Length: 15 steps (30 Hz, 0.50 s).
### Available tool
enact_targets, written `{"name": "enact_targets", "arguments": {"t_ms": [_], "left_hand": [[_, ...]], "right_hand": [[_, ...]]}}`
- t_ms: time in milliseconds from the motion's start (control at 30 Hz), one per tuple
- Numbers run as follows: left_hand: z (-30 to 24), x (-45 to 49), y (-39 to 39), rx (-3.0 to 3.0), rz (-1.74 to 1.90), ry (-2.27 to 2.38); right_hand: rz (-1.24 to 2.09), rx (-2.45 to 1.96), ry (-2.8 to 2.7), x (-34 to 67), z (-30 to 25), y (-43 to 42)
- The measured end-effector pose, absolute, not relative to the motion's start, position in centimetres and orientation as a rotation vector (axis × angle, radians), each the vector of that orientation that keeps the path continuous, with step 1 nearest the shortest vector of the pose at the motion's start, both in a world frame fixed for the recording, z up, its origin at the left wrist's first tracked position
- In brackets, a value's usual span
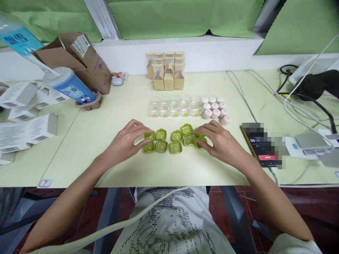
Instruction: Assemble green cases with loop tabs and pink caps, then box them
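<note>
Fingers (141,131) of left hand (124,141) and right hand (222,144) parted at green trays (161,146), phone (261,150) showing "00:", sticker (45,183) reading "7"

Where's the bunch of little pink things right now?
In the head view, the little pink things sit right of centre on the table, right beside the clear containers, just beyond the right hand.

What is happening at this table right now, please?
A person is handling small green trays with both hands. The left hand is at the outer edge of the left group of trays, and the right hand is at the outer edge of the right group. Behind them stand clear containers, with pale pink and white round pieces beside these. Small open cardboard boxes stand further back.
</note>
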<state>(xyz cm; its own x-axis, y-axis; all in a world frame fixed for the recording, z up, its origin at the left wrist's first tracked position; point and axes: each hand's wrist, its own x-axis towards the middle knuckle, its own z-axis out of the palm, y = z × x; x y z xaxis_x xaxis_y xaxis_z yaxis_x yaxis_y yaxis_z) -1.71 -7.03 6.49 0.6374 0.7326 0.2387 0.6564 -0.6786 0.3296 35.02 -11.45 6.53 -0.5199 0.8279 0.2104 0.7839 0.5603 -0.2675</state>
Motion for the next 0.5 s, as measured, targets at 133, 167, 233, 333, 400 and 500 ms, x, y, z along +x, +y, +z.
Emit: {"name": "enact_targets", "arguments": {"t_ms": [133,167,233,333,400,500], "left_hand": [[4.6,-3.6,-7.7,2.520,0.483,1.152],[4.2,-3.4,-7.8,2.509,0.483,1.155],[3.6,-2.9,-8.1,2.505,0.514,1.173],[3.1,-2.2,-8.2,2.495,0.590,1.198],[2.9,-2.0,-8.0,2.481,0.619,1.197],[2.7,-2.0,-7.5,2.480,0.623,1.199]], "right_hand": [[0.216,-1.241,-2.626,30.9,6.8,-11.0],[0.191,-1.261,-2.677,29.8,6.6,-10.7],[0.148,-1.306,-2.749,28.0,6.1,-10.2],[0.159,-1.336,-2.770,26.5,5.5,-9.6],[0.176,-1.358,-2.757,26.2,5.2,-9.5],[0.185,-1.383,-2.745,26.0,5.1,-9.4]]}}
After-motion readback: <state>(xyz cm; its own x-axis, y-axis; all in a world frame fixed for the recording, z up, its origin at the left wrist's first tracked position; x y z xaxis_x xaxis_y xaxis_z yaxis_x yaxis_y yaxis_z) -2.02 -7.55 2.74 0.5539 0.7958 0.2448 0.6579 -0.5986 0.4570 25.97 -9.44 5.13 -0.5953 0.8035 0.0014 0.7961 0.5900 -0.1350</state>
